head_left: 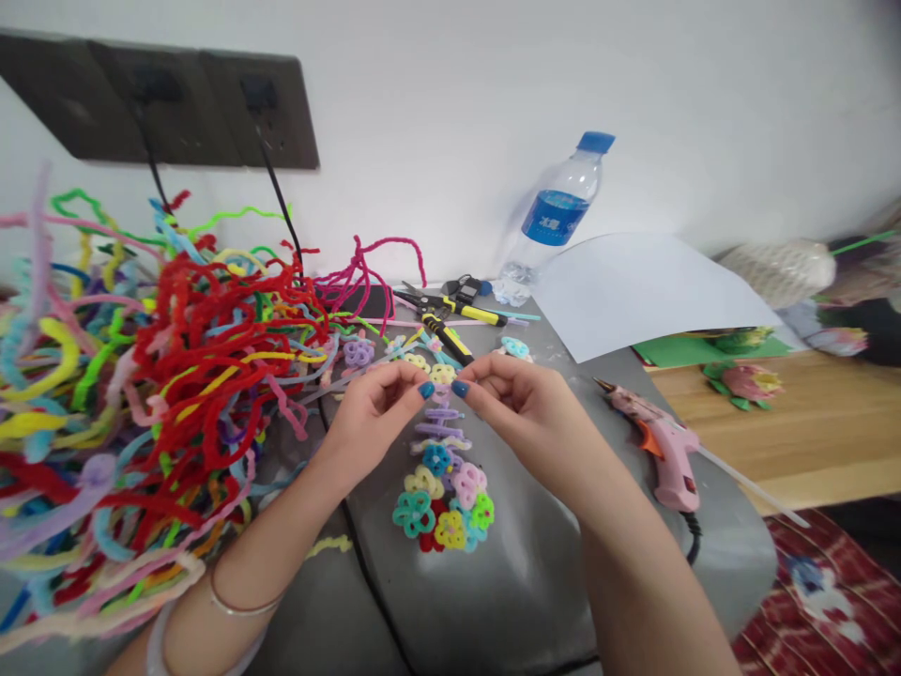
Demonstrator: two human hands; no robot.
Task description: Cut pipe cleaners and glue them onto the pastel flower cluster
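Observation:
My left hand (373, 413) and my right hand (525, 408) face each other over the grey table. Each pinches thumb against finger at a small lilac pipe-cleaner piece (443, 394) between the tips; its exact shape is hard to make out. Just below lie short purple pipe-cleaner pieces (441, 424) in a row. Nearer me sits a cluster of pipe-cleaner flowers, among them a teal flower (413, 513), a yellow flower (450, 530) and a pink flower (470, 483). A cream flower (442, 374) shows just beyond my fingertips.
A big heap of coloured pipe cleaners (211, 347) fills the left side. Yellow-black pliers (447, 336) lie behind my hands. A water bottle (559, 211) leans by the wall near white paper (633, 291). At right rests a pink glue gun (665, 451). A black cable (373, 582) crosses the table.

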